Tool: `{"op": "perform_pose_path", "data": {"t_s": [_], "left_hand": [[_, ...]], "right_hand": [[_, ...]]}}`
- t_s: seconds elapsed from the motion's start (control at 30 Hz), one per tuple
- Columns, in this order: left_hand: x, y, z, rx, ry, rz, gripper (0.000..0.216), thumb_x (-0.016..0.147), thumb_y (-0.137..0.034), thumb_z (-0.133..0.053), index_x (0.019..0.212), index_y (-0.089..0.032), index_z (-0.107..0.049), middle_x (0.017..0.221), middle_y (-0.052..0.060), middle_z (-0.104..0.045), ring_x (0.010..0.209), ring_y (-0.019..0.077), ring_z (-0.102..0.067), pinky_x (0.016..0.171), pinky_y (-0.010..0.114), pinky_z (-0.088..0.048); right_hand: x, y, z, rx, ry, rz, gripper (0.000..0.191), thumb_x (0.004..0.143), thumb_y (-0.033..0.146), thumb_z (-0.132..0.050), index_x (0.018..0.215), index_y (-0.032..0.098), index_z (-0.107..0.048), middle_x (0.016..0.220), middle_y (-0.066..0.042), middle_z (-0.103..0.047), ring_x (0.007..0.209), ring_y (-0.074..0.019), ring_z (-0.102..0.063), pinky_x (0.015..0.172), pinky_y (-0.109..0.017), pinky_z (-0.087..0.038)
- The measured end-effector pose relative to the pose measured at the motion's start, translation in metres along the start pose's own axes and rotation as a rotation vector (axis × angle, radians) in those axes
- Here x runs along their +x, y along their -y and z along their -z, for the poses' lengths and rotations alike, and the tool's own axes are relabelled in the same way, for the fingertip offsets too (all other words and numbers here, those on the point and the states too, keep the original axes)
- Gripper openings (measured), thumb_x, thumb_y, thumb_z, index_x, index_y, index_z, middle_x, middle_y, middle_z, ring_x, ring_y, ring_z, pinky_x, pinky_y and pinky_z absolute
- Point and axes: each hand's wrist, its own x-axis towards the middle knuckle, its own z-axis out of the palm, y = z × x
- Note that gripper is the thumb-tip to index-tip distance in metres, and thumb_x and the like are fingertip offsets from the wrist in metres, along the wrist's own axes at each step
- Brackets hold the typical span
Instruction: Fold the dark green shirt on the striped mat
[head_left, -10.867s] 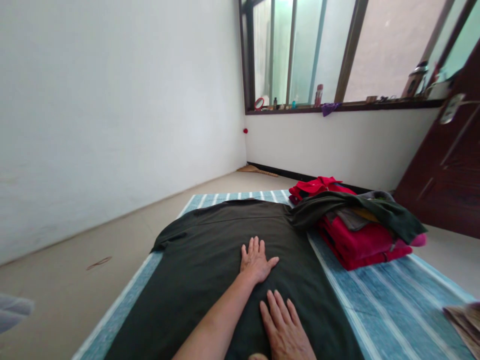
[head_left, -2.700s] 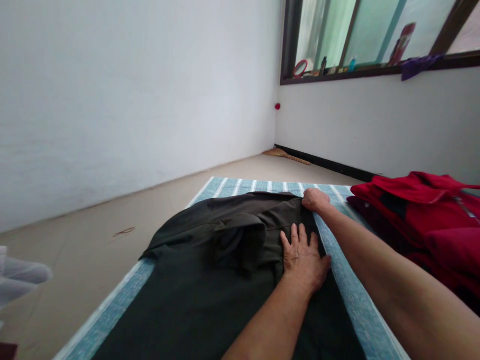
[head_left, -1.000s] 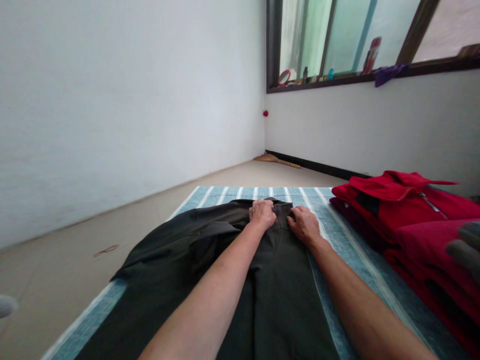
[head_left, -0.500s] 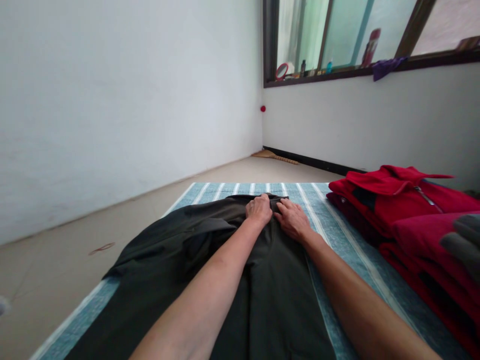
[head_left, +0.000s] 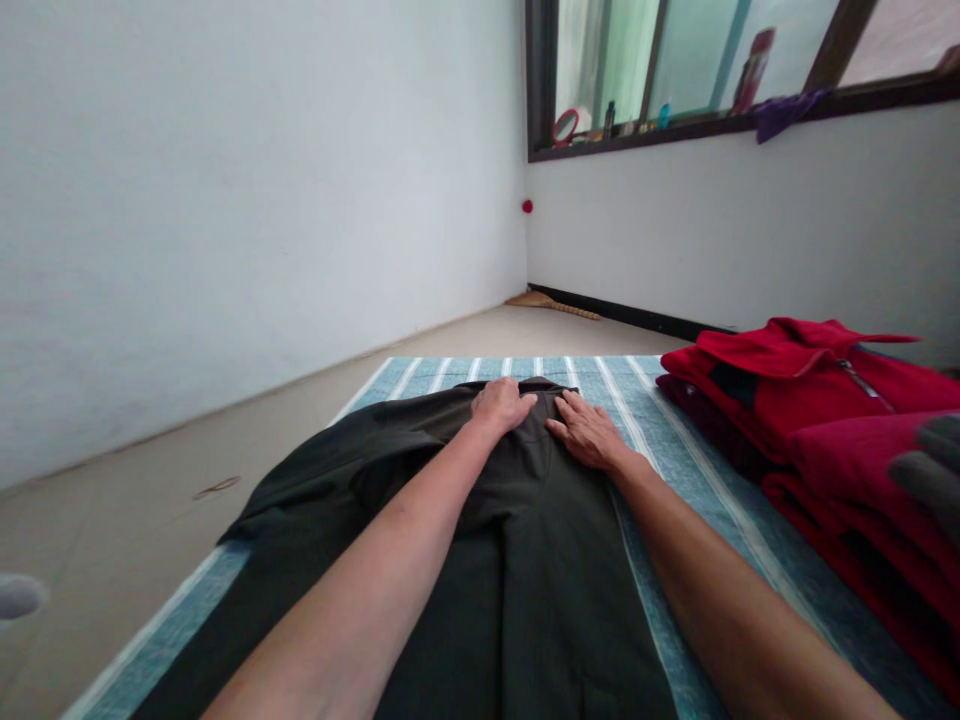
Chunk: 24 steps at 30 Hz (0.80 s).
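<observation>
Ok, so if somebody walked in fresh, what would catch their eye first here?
Probably the dark green fabric garment lying across the middle foreground on a blue-and-white striped cloth, with the person's bare left hand and bare right hand on its far end. Next, likely the pile of folded red clothes at the right, then the small round red object at the wall corner, below the dark-framed window.

Window sill (head_left: 900, 97): red-rimmed mirror (head_left: 565, 127), dark bottle (head_left: 609, 118), blue bottle (head_left: 664, 116), taller reddish bottle (head_left: 753, 72), purple cloth (head_left: 782, 116) hanging over the edge. Round red thing (head_left: 527, 206) at wall corner. Floor (head_left: 112, 530): tan object (head_left: 553, 302) near far corner, thin loop (head_left: 217, 487) at left. Stacked red clothes (head_left: 814, 385), right.
</observation>
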Motion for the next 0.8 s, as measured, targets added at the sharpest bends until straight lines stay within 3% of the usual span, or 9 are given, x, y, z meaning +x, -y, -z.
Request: {"op": "perform_pose_path", "data": {"t_s": [0.1, 0.2, 0.37, 0.43, 0.5, 0.57, 0.63, 0.73, 0.8], "left_hand": [[-0.002, 0.013, 0.007, 0.017, 0.080, -0.056, 0.038, 0.074, -0.052, -0.059, 0.088, -0.018, -0.070, 0.097, 0.009, -0.071, 0.090, 0.0229, -0.065, 0.071, 0.024, -0.048], [-0.003, 0.024, 0.012, 0.038, 0.106, -0.096, 0.027, 0.071, -0.044, -0.065, 0.082, -0.020, -0.070, 0.089, 0.006, -0.072, 0.084, 0.0206, -0.066, 0.066, 0.022, -0.048], [-0.013, 0.028, 0.019, 0.110, 0.004, -0.077, 0.020, 0.080, -0.028, -0.056, 0.092, -0.015, -0.066, 0.096, 0.011, -0.068, 0.095, 0.0265, -0.062, 0.078, 0.032, -0.048], [-0.031, 0.020, 0.021, 0.143, -0.060, -0.074, 0.023, 0.084, -0.022, -0.050, 0.100, -0.012, -0.062, 0.105, 0.017, -0.064, 0.104, 0.0301, -0.057, 0.085, 0.039, -0.046], [-0.057, 0.008, 0.020, 0.156, -0.135, -0.165, 0.025, 0.086, -0.021, -0.046, 0.106, -0.012, -0.058, 0.116, 0.017, -0.058, 0.114, 0.0297, -0.050, 0.092, 0.041, -0.042], [-0.087, -0.004, 0.013, 0.127, -0.166, -0.383, 0.025, 0.087, -0.025, -0.047, 0.108, -0.014, -0.057, 0.126, 0.014, -0.053, 0.120, 0.0270, -0.045, 0.097, 0.039, -0.039], [-0.114, -0.010, 0.000, 0.061, -0.081, -0.565, 0.038, 0.088, -0.037, -0.049, 0.119, -0.015, -0.052, 0.137, 0.013, -0.045, 0.129, 0.0256, -0.036, 0.103, 0.038, -0.034], [-0.139, -0.009, -0.023, 0.022, 0.111, -0.556, 0.067, 0.087, -0.061, -0.038, 0.136, -0.014, -0.039, 0.149, 0.015, -0.030, 0.138, 0.0287, -0.021, 0.109, 0.048, -0.023], [-0.145, -0.005, -0.031, 0.028, 0.152, -0.516, 0.073, 0.087, -0.065, -0.029, 0.139, -0.014, -0.034, 0.151, 0.015, -0.024, 0.140, 0.0288, -0.016, 0.110, 0.051, -0.018]], "right_hand": [[-0.001, 0.001, 0.001, -0.001, 0.009, -0.001, 0.058, 0.094, 0.052, -0.025, 0.141, 0.017, -0.031, 0.152, -0.012, -0.022, 0.139, -0.0245, -0.018, 0.107, -0.048, -0.019], [-0.002, 0.002, 0.002, -0.006, 0.022, -0.008, 0.060, 0.094, 0.052, -0.025, 0.142, 0.015, -0.030, 0.152, -0.012, -0.020, 0.139, -0.0254, -0.017, 0.107, -0.050, -0.018], [-0.002, 0.002, 0.002, -0.017, 0.047, -0.023, 0.062, 0.094, 0.054, -0.022, 0.143, 0.016, -0.027, 0.153, -0.011, -0.017, 0.140, -0.0239, -0.013, 0.108, -0.052, -0.016], [-0.001, 0.002, 0.002, -0.020, 0.057, -0.030, 0.063, 0.094, 0.054, -0.021, 0.144, 0.016, -0.026, 0.153, -0.011, -0.016, 0.140, -0.0236, -0.013, 0.108, -0.051, -0.016], [-0.001, 0.001, 0.002, -0.025, 0.066, -0.034, 0.064, 0.094, 0.055, -0.021, 0.144, 0.016, -0.026, 0.153, -0.010, -0.016, 0.140, -0.0231, -0.012, 0.109, -0.050, -0.016], [0.000, 0.001, 0.000, -0.030, 0.072, -0.038, 0.064, 0.094, 0.055, -0.021, 0.144, 0.016, -0.026, 0.154, -0.010, -0.015, 0.141, -0.0227, -0.010, 0.109, -0.049, -0.015], [0.000, 0.000, -0.001, -0.037, 0.074, -0.043, 0.064, 0.094, 0.055, -0.020, 0.144, 0.015, -0.025, 0.154, -0.011, -0.014, 0.141, -0.0227, -0.010, 0.109, -0.049, -0.015], [0.000, -0.001, -0.002, -0.047, 0.070, -0.047, 0.063, 0.094, 0.054, -0.021, 0.144, 0.016, -0.026, 0.154, -0.010, -0.015, 0.141, -0.0232, -0.011, 0.109, -0.050, -0.015], [0.000, -0.001, 0.000, -0.055, 0.064, -0.043, 0.062, 0.094, 0.053, -0.022, 0.143, 0.017, -0.027, 0.153, -0.010, -0.017, 0.140, -0.0233, -0.013, 0.109, -0.050, -0.017]]}}
